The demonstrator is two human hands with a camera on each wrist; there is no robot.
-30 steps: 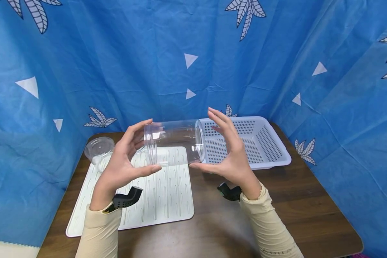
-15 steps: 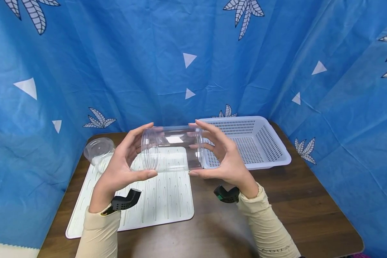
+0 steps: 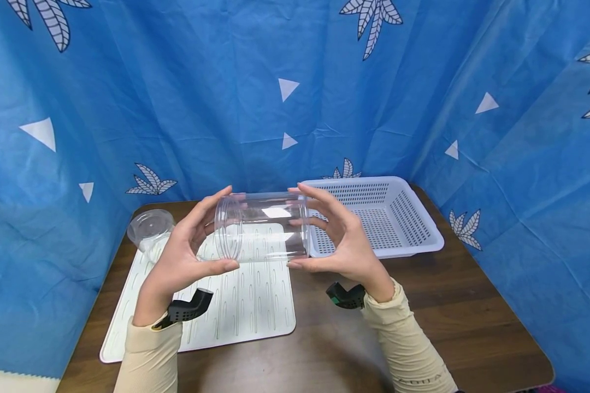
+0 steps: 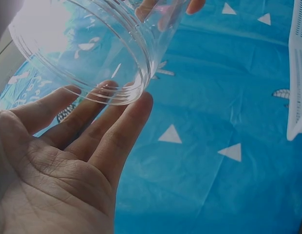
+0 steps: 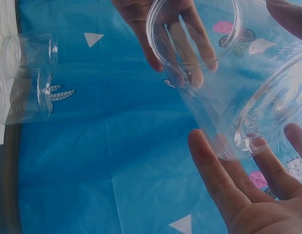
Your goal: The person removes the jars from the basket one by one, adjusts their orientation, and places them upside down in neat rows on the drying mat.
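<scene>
A clear, empty-looking jar (image 3: pixel 270 226) lies sideways in the air above the mat, its threaded mouth to the left and its base to the right. My left hand (image 3: pixel 184 251) holds the mouth end, thumb below in front and fingers round the far side. At the base end, my right hand (image 3: pixel 346 240) grips it the same way. The left wrist view shows my left fingertips touching the threaded rim of the jar (image 4: pixel 126 63). In the right wrist view, fingers of my right hand (image 5: pixel 258 195) touch the jar near its round base (image 5: pixel 277 107).
A white ridged mat (image 3: pixel 246 305) covers the left part of the brown wooden table (image 3: pixel 423 327). Further clear jars stand at the back left, one jar (image 3: pixel 151 226) partly behind my left hand. A white slotted basket (image 3: pixel 418 218) sits at the back right. Blue curtains (image 3: pixel 201 98) surround the table.
My right hand has come in round the jar's base end, its fingers now against the far side. The jar has dropped slightly and levelled towards me. In the last half second little has moved.
</scene>
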